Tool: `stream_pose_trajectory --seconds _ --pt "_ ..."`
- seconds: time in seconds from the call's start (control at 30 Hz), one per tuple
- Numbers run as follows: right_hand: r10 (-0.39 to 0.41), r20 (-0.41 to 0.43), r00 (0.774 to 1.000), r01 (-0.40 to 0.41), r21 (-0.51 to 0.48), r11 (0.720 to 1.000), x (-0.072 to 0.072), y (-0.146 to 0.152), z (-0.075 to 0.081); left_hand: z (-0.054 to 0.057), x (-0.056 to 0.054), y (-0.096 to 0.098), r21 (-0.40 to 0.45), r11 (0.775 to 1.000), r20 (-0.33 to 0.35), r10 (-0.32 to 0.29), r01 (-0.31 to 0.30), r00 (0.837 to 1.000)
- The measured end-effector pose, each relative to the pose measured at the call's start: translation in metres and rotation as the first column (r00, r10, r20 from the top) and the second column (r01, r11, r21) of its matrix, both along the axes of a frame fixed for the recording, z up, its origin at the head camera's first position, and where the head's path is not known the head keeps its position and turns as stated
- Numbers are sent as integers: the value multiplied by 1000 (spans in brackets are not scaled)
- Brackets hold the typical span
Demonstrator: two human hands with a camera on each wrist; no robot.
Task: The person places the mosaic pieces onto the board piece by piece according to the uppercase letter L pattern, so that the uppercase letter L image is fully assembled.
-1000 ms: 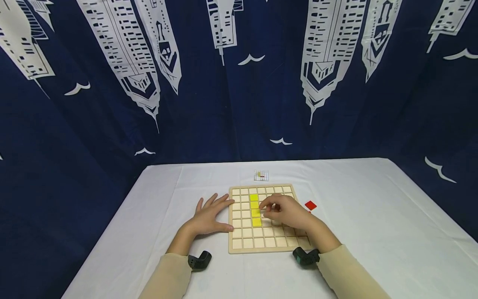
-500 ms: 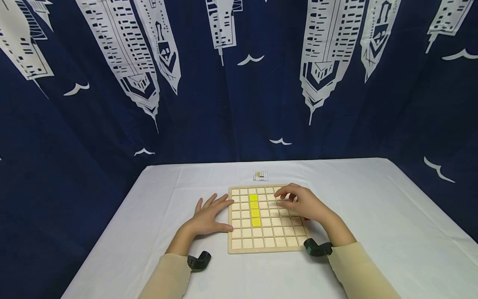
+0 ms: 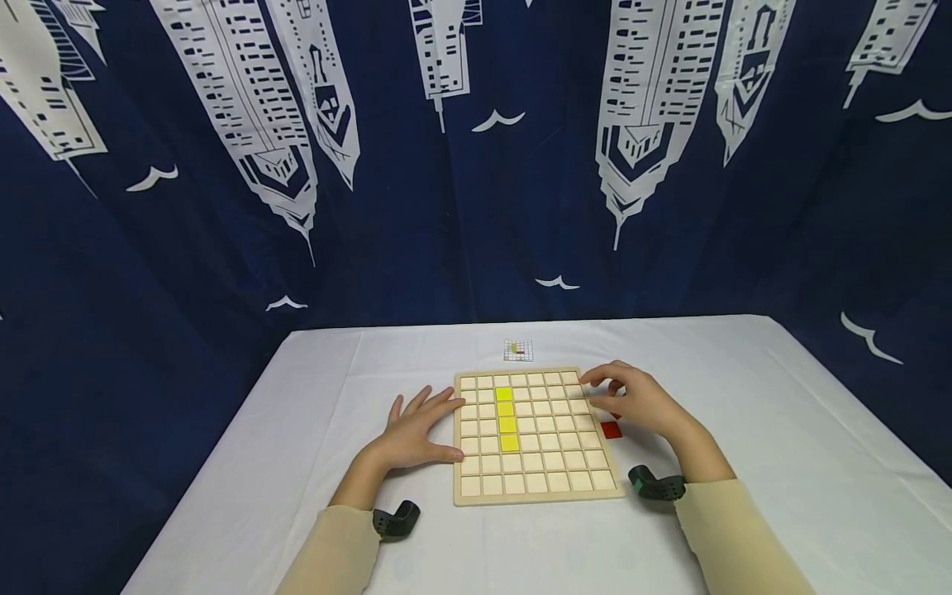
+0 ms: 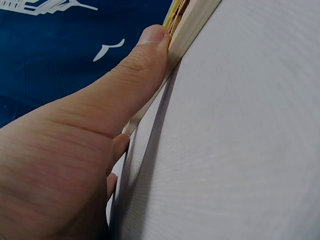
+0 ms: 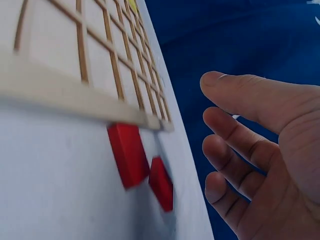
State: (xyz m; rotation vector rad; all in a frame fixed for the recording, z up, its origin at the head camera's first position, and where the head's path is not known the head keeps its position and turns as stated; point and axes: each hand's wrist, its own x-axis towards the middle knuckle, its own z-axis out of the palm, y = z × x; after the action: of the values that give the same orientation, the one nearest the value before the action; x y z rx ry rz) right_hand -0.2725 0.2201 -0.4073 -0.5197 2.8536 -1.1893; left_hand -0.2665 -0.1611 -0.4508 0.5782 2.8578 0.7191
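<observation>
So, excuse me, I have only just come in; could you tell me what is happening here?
A person is working at a grid board. The left hand rests against its left edge. Four yellow tiles stand in one column on it. The right hand is by the right edge, with nothing seen between its fingers, near two red tiles lying beside the board. A small card lies beyond the board's far edge.

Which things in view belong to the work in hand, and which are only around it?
Belong to the work: grid board; four yellow squares; two red tiles; probably the small patterned card.
Only around it: white tablecloth; blue backdrop; black wrist devices.
</observation>
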Motion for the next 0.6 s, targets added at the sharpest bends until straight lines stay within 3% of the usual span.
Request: stream_pose_trajectory --seconds 0.27,0.6 --pt "-59 30 998 57 51 997 -3 17 -9 1 0 0 -2 1000 -16 -6 6 1000" --pt "-40 48 998 36 79 996 -4 31 -17 1 1 0 6 1000 -16 -4 4 1000"
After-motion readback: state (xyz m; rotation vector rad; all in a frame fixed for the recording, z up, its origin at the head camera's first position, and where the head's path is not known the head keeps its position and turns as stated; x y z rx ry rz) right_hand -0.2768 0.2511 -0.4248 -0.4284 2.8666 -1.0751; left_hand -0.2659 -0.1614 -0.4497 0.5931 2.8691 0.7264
